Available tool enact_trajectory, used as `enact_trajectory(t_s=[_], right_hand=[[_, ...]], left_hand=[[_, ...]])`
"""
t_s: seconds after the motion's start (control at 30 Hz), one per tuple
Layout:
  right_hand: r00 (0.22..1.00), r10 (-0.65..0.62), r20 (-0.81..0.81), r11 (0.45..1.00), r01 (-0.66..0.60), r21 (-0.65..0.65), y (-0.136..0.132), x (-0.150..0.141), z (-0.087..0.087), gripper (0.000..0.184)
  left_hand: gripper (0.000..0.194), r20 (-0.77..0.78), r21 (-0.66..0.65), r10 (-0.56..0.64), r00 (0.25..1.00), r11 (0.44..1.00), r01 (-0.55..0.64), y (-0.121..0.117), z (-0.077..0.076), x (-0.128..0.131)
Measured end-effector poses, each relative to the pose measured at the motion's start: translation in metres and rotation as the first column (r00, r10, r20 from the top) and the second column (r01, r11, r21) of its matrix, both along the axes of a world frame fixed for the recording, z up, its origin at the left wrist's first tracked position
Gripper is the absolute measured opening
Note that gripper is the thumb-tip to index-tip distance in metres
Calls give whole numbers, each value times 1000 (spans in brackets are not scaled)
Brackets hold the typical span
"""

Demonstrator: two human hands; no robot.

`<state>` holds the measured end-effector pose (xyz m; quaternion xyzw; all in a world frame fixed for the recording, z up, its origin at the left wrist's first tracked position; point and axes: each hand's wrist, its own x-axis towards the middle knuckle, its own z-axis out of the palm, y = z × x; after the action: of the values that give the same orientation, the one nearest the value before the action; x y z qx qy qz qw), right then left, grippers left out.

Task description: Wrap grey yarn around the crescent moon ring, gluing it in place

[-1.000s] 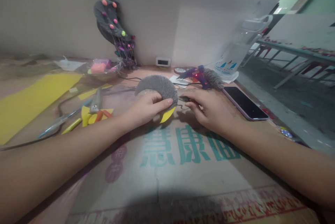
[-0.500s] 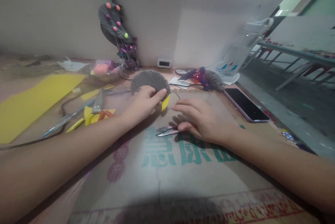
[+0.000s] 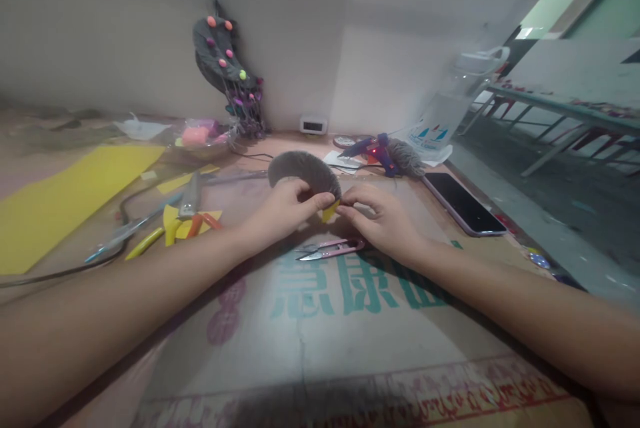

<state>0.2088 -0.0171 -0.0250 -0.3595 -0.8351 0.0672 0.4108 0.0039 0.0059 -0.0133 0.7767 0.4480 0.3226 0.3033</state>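
My left hand point(image 3: 295, 209) grips a crescent wrapped in grey yarn point(image 3: 304, 167), thumb on the near face and fingers hidden behind it. A bare yellow tip point(image 3: 330, 211) sticks out at its lower right end. There the thumb and forefinger of my right hand point(image 3: 376, 216) are pinched together on the tip. Whether a strand of yarn is also between them I cannot tell. Just below my right hand, pink-handled thread snips point(image 3: 336, 249) lie on the printed cardboard point(image 3: 240, 368), blades pointing left.
At left lie a yellow sheet point(image 3: 65, 205), a utility knife point(image 3: 190, 196), scissors point(image 3: 127, 229) and yellow scraps point(image 3: 171, 225). A finished grey moon with pompoms point(image 3: 215, 58) hangs at the wall. Behind are a glue gun point(image 3: 379, 151), grey yarn point(image 3: 406, 158), bottle point(image 3: 445, 108) and phone point(image 3: 465, 203).
My left hand has shifted right with the crescent. My right hand has moved off the snips' handle and closed its fingertips at the yellow tip. The loose strand seen there before is hidden.
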Motion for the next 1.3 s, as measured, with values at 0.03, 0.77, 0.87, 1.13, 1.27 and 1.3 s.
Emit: enact_trajectory(t_s=[0.03,0.77,0.87,1.13,1.27,1.3], right_hand=[[1000,-5,-3,1000,5,27,0,0,0,13],[924,-67,378,942,-66,329,1,17,14,15],[963,-47,267,960,-30,280,3,19,11,12],[989,-143,39,983,138,118,9,21,5,13],[956,-260,133,965,260,20,5,23,19,17],[943,-291,162,955,297,-13,6,25,23,18]], left_hand=[[46,26,-11,8,1000,1000,-8,0,-1,0],[27,223,-166,95,970,984,-58,7,2,-2],[29,240,-161,94,966,985,-56,7,4,-2],[33,267,-92,64,961,995,-41,10,-3,-4],[32,223,-53,99,970,995,-90,13,-4,-6],[32,211,-34,103,972,995,-98,13,-4,-6]])
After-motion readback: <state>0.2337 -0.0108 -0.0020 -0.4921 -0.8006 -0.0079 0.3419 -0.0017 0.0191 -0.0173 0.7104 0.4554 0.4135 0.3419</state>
